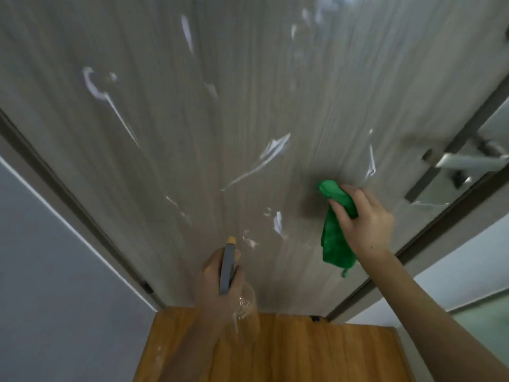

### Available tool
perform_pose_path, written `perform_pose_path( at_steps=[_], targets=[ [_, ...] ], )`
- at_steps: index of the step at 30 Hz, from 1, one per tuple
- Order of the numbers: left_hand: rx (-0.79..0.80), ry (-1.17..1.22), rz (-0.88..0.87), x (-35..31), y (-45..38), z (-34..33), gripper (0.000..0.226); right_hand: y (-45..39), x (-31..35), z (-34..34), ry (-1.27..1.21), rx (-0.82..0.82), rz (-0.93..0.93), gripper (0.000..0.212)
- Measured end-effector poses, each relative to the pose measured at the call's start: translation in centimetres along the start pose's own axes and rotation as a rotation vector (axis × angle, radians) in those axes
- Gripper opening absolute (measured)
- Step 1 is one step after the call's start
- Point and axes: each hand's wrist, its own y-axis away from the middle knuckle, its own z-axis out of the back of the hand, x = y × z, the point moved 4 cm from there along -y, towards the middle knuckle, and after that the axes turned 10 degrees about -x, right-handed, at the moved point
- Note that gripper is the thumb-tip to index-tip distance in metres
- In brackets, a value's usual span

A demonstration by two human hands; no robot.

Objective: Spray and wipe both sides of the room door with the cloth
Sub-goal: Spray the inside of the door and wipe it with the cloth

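A grey wood-grain room door (234, 128) fills most of the view, covered by a shiny film with white creases and streaks. My right hand (363, 219) presses a green cloth (334, 235) against the door's lower right part, left of the handle. The cloth's loose end hangs down below my fingers. My left hand (217, 274) grips a clear spray bottle (242, 315) with a grey head and orange nozzle (230, 239), pointed at the door near its bottom.
A metal lever handle (468, 162) on a dark plate sits at the door's right edge. The dark door frame (68, 199) runs along the left, next to a grey wall (55, 285). Orange wooden floor (303, 351) lies below.
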Motion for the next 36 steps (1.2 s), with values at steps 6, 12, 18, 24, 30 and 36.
perform_pose_path(
  at_steps=[6, 12, 18, 24, 30, 36],
  targets=[
    [0.005, 0.133, -0.195, 9.2, 1.1, -10.0, 0.005, 12.5, -8.4, -5.2, 0.025, -0.292, -0.041, 0.035],
    [-0.136, 0.114, -0.432, 11.9, -0.8, -15.1, 0.01, 15.4, -12.3, -8.9, 0.032, -0.423, -0.07, 0.034],
    [-0.217, 0.096, -0.418, 11.8, -0.7, -16.3, 0.013, 16.5, -12.0, -9.5, 0.019, -0.503, -0.151, 0.036],
    [-0.171, 0.179, -0.468, 10.4, 0.3, -16.5, 0.009, 16.8, -11.8, -9.6, 0.02, -0.543, -0.083, 0.03],
    [-0.182, 0.269, -0.412, 10.2, 0.3, -16.2, 0.007, 17.1, -11.5, -9.9, 0.033, -0.539, -0.047, 0.026],
    [-0.257, 0.104, -0.557, 8.7, 0.7, -15.4, 0.011, 17.4, -11.4, -9.8, 0.048, -0.544, -0.032, 0.029]
  ],
)
